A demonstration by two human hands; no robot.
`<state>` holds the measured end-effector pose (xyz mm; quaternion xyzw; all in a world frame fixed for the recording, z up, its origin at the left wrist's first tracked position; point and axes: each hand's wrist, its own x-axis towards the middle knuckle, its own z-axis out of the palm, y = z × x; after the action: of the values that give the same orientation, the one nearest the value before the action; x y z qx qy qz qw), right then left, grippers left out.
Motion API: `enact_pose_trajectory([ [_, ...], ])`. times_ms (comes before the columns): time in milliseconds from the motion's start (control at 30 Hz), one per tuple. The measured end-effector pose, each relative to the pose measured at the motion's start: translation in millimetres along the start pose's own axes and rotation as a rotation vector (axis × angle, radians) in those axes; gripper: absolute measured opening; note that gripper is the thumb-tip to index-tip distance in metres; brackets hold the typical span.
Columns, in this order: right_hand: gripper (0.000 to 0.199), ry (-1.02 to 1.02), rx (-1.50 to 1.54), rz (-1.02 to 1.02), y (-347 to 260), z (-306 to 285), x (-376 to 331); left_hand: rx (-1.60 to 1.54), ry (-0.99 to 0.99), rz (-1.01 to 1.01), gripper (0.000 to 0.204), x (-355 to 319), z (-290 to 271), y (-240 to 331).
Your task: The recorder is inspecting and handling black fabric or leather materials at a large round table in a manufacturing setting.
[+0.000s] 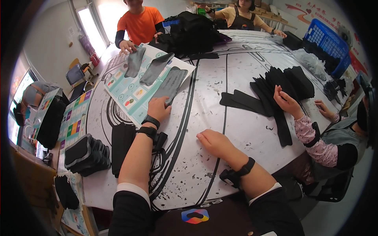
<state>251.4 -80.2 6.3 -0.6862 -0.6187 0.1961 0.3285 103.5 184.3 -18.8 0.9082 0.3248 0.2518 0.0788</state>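
My left hand [158,109] lies at the near end of a grey, elongated flat piece [170,83] with rounded ends, its fingers outstretched and touching it. The piece rests on a printed sheet [138,103] with small pictures. Two similar pieces, a grey flat piece [156,69] and a second grey flat piece [135,62], lie beside it on the sheet. My right hand [216,143] rests on the white table cover, fingers curled in and thumb side to the left. Nothing shows in it.
Left of my forearm stand a stack of black grey-edged pieces [86,154] and a black folded bundle [123,147]. Black fabric strips [271,92] lie before a co-worker's hand [288,102]. Behind are a black pile [191,33], a blue crate [327,41] and two people.
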Motion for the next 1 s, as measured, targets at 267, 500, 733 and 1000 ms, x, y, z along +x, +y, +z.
enact_pose_trajectory([
  [267,0.04,-0.008,0.03,0.016,0.5,-2.7,1.4,-0.151,-0.323,0.127,0.032,-15.7,-34.9,30.7],
  [500,0.04,0.135,0.15,0.05,9.0,-7.2,3.7,-0.254,-0.48,0.453,0.028,-73.0,-80.1,77.7],
  [733,0.027,0.234,0.543,0.261,32.1,-8.6,18.8,-0.244,-0.507,0.582,0.019,-156.5,-124.2,104.3],
  [1000,0.034,0.061,1.08,0.465,9.6,-14.1,40.0,-0.303,-0.645,0.518,0.011,-194.6,-157.3,103.7],
])
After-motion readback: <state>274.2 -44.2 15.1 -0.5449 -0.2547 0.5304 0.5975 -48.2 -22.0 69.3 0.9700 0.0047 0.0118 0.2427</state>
